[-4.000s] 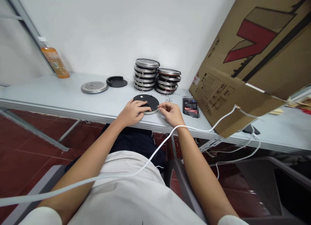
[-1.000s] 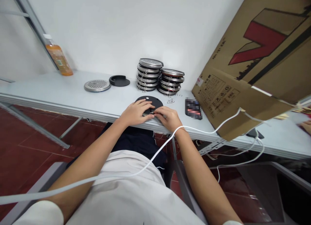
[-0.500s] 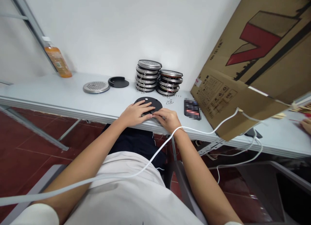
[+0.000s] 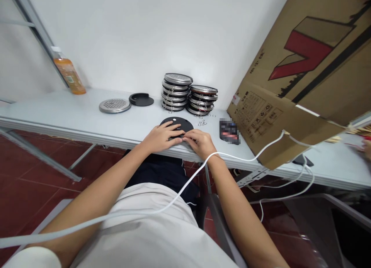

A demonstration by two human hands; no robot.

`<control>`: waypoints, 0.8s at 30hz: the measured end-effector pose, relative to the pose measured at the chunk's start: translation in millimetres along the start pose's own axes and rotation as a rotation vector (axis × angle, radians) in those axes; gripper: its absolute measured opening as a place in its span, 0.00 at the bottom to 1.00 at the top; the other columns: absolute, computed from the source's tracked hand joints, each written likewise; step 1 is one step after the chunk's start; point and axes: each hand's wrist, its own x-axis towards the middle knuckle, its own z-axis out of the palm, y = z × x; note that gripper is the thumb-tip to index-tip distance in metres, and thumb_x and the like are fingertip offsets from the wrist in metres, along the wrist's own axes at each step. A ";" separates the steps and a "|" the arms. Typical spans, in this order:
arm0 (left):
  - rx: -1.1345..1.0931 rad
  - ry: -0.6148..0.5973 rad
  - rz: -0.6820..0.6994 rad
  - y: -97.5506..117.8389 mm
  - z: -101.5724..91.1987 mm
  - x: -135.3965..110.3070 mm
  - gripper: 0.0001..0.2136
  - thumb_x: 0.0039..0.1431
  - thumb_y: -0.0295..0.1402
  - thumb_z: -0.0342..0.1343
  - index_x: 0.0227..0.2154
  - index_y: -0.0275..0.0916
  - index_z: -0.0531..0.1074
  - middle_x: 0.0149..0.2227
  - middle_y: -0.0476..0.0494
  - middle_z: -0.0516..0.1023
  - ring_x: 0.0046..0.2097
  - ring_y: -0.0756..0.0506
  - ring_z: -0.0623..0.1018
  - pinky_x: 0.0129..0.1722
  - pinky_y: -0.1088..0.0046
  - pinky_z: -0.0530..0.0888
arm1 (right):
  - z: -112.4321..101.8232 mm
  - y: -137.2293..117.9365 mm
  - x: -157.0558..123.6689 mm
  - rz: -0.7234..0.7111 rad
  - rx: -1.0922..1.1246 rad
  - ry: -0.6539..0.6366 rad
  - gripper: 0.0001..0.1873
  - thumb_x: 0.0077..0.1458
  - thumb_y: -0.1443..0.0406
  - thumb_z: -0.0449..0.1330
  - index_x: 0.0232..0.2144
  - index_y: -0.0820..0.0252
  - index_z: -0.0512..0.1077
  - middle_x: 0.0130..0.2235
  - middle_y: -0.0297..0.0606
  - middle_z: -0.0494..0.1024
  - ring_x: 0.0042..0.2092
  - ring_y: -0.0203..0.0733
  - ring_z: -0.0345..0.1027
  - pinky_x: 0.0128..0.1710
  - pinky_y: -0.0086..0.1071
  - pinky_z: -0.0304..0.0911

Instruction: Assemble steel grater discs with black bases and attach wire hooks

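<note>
A round black disc point(image 4: 182, 123) lies near the front edge of the table. My left hand point(image 4: 162, 136) rests on it with fingers stretched flat across its top, thumb along the near edge. My right hand point(image 4: 199, 141) is closed in a pinch at the disc's near right edge, close to the left thumb; what sits between its fingertips is too small to make out. Just beyond the right hand lie several small bent wire pieces point(image 4: 202, 122). Behind the disc stand two stacks of round metal-and-black discs, a taller stack point(image 4: 175, 92) and a shorter stack point(image 4: 202, 100), with wire clips on their rims.
Left of the stacks lie a perforated metal disc point(image 4: 115, 105) and a black round cover point(image 4: 141, 99). An orange bottle point(image 4: 69, 75) stands far left. Right are a blurred dark item point(image 4: 229, 131) and a large carton point(image 4: 269, 106). A white cable point(image 4: 162, 208) crosses before me. Another person's hand point(image 4: 367, 147) shows far right.
My hands keep nearly the same pose on the disc, with only a slight shift at the right fingertips. The view has tilted a little. The other person's hand has moved slightly.
</note>
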 end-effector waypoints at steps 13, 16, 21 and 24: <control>-0.084 -0.067 -0.031 -4.2 -1.4 4.8 0.26 0.60 0.56 0.49 0.57 0.53 0.71 0.65 0.50 0.63 0.69 0.35 0.55 0.65 0.55 0.58 | -1.8 -0.6 1.6 0.022 0.089 -0.032 0.09 0.62 0.64 0.57 0.33 0.57 0.77 0.36 0.41 0.80 0.39 0.41 0.74 0.41 0.34 0.70; -0.112 -0.084 -0.043 -4.5 -2.8 5.0 0.26 0.60 0.56 0.49 0.57 0.53 0.71 0.65 0.51 0.63 0.69 0.35 0.54 0.66 0.55 0.57 | -2.1 -1.3 2.0 0.018 0.094 -0.031 0.09 0.62 0.64 0.57 0.33 0.57 0.77 0.36 0.41 0.80 0.38 0.41 0.74 0.41 0.34 0.70; -0.123 -0.105 -0.038 -4.3 -3.9 4.9 0.26 0.61 0.56 0.48 0.58 0.53 0.70 0.66 0.52 0.61 0.70 0.36 0.52 0.66 0.54 0.55 | -1.7 -1.7 2.1 0.012 0.076 -0.030 0.10 0.63 0.65 0.57 0.34 0.57 0.78 0.35 0.41 0.79 0.37 0.40 0.73 0.39 0.33 0.69; -0.120 -0.101 -0.039 -4.4 -3.5 5.0 0.27 0.61 0.56 0.48 0.58 0.53 0.70 0.67 0.51 0.58 0.70 0.35 0.52 0.66 0.54 0.55 | -0.4 0.0 1.4 -0.003 0.065 -0.026 0.10 0.62 0.65 0.57 0.34 0.57 0.79 0.35 0.40 0.79 0.36 0.39 0.73 0.38 0.31 0.68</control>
